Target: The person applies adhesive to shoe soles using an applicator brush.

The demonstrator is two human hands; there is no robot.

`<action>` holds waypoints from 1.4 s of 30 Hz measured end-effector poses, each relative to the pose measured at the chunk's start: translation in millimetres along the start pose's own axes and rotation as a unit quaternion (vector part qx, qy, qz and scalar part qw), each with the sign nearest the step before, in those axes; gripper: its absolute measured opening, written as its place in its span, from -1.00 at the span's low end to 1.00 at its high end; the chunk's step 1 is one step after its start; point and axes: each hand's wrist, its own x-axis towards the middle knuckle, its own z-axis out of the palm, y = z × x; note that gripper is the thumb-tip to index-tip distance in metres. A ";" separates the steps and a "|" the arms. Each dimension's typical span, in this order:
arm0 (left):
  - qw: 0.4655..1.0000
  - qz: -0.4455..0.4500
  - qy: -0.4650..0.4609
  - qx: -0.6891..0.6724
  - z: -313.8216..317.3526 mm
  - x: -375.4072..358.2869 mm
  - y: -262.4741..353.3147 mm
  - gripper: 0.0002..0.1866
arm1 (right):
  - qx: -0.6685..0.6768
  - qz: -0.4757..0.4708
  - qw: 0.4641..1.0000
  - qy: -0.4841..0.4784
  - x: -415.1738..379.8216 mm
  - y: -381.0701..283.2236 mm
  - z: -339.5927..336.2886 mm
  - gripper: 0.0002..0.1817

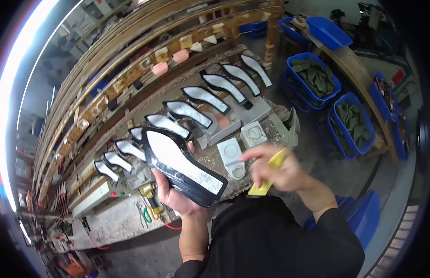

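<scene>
My left hand (175,197) is closed around a black wedge-shaped shoe (178,162). The shoe is tilted with its white sole face turned up toward me, the toe pointing away to the upper left. To the right, my right hand (282,171) grips a flat yellow strip (272,172) whose ends stick out above and below the fingers. The index finger is stretched toward a small white block with round recesses (231,157) on the bench. Behind that block sits a second whitish square container (253,134), its contents crusted.
A row of several similar pale-soled shoes (189,113) lies along the bench, beside a grey tray (233,127). Scissors (148,214) and a yellow-green tool (149,192) lie at lower left. Wooden racks (145,41) rise behind. Blue bins (351,120) holding green pieces stand at right.
</scene>
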 end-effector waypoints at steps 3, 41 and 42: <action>0.996 0.041 -0.081 0.027 32.3 9.6 -14.8 -0.37 | -0.174 -0.014 0.985 -0.014 -1.1 -2.3 18.6 -0.52; 0.981 -0.087 -0.171 0.041 -4.9 28.0 4.4 -0.17 | -0.019 -0.025 0.968 0.248 51.9 59.8 -106.3 -0.64; 0.987 -0.076 -0.132 0.042 -14.2 19.5 13.9 -0.17 | 0.022 0.040 0.971 0.233 45.2 92.4 -104.8 -0.66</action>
